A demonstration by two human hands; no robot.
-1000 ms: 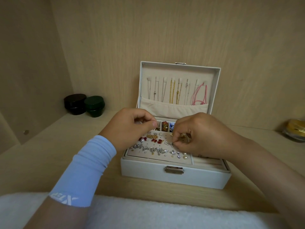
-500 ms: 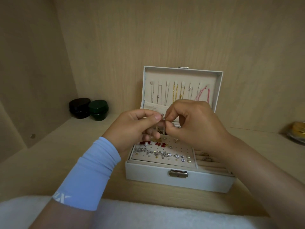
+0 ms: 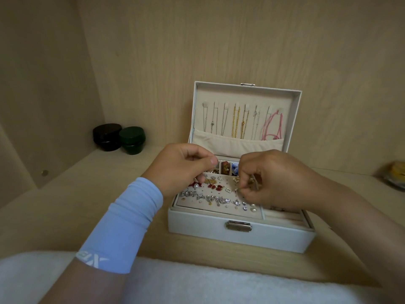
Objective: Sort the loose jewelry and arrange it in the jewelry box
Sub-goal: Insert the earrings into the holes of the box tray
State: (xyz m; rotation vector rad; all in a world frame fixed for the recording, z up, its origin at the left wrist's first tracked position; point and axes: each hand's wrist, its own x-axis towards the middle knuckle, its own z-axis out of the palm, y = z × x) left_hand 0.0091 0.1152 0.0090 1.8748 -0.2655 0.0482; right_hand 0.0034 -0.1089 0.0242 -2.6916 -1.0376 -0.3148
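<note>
A yellowish object (image 3: 395,174) at three o'clock is blurred and cut off. The right hand (image 3: 278,178) covers part of the jewelry box (image 3: 219,227); the silver piece (image 3: 237,189) it pinches is too small to identify.

Forearms enter from 7 and 4 o'clock, the sleeved left hand (image 3: 182,167) curled, thumb pressed to forefinger, the right hand (image 3: 269,178) at its 3 o'clock, fingertips pinching a stud (image 3: 236,190).
</note>
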